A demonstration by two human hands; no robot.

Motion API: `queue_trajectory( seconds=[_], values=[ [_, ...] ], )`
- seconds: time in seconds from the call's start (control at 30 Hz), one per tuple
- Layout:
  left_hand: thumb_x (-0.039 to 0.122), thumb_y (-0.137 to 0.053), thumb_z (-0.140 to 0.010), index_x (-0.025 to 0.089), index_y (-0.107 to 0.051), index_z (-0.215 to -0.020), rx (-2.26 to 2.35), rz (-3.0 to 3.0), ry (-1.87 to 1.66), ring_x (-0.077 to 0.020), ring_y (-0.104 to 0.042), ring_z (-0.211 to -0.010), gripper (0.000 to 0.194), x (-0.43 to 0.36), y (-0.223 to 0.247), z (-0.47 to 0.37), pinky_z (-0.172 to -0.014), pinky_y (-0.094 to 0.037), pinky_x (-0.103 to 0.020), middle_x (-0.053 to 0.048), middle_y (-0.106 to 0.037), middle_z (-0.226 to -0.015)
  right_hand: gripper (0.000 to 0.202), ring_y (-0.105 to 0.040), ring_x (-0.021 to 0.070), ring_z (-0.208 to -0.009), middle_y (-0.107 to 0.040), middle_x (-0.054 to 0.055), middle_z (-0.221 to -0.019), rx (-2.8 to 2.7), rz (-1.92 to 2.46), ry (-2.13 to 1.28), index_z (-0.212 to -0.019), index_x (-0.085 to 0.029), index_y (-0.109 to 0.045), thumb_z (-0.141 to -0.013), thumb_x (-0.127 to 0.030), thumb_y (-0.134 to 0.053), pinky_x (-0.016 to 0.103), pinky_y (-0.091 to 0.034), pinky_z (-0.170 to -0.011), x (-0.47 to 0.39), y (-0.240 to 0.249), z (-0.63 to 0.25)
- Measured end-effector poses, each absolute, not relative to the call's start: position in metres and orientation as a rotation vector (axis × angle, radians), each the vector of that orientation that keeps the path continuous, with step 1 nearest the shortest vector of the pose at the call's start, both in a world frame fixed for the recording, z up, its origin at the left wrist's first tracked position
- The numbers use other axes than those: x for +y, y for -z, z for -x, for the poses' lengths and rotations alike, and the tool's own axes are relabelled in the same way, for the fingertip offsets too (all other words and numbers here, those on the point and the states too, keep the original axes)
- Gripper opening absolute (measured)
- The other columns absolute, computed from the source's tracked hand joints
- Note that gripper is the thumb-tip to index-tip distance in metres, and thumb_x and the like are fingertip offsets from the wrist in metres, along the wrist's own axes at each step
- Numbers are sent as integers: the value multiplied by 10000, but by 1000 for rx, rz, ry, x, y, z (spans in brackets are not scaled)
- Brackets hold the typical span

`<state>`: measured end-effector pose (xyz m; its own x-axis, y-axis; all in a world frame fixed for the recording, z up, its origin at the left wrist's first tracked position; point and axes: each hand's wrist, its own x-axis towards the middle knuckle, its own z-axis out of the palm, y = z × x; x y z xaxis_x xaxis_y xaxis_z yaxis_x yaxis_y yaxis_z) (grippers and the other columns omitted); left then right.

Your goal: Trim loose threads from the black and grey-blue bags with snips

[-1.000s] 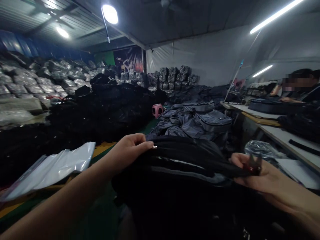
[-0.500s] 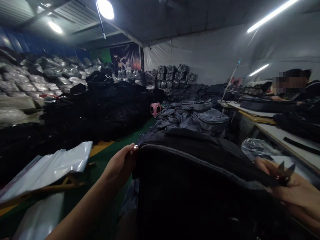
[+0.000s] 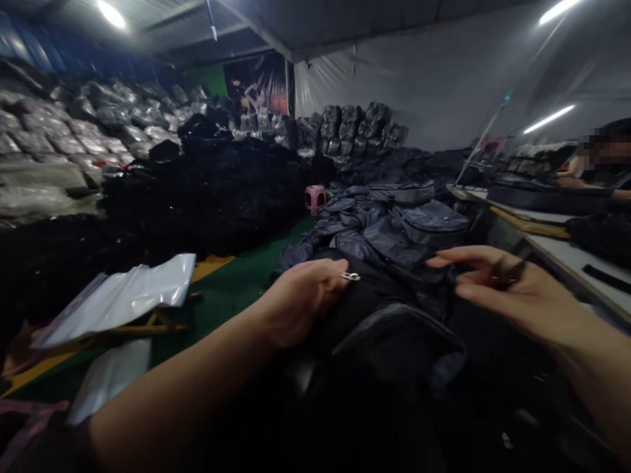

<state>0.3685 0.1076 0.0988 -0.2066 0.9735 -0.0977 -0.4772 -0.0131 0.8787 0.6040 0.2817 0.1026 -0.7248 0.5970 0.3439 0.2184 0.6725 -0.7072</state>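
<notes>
A black bag (image 3: 365, 309) with a grey-edged zip seam lies in front of me, its lower part lost in shadow. My left hand (image 3: 310, 295) pinches a silvery zipper pull (image 3: 351, 276) at the bag's upper side. To the right, my right hand (image 3: 513, 289) hovers over the dark fabric, with thumb and forefinger stretched forward and apart. Small scissors (image 3: 507, 272), dark and blurred, are kept in that hand against the palm; their handles are hidden.
Grey bags (image 3: 424, 220) are heaped just ahead. A pink stool (image 3: 315, 198) stands on the green floor. At left, white plastic sheeting (image 3: 133, 286) lies on a wooden frame. Along the right runs a worktable (image 3: 557, 253), where another person (image 3: 611, 157) sits.
My left hand, with the zipper pull, has moved right and toward the middle. My right hand has come off the bag's edge and moved inward and up. The bag's top has folded down.
</notes>
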Motion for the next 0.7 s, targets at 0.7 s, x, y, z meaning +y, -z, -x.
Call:
queue_trajectory(
  seconds=[0.7],
  values=[
    [559,-502,-764,194,-416,-579,1943,-894,-1039,-114,-350,-576,418,-5,59,-329,-537,-294,-231,51,-355,-579,157,-529,138,-655,-618,10,-805,-2845,424,-436,-890,-193,-610,-780,-282,-542,244,-404,-619,335,-62,-535]
  ],
)
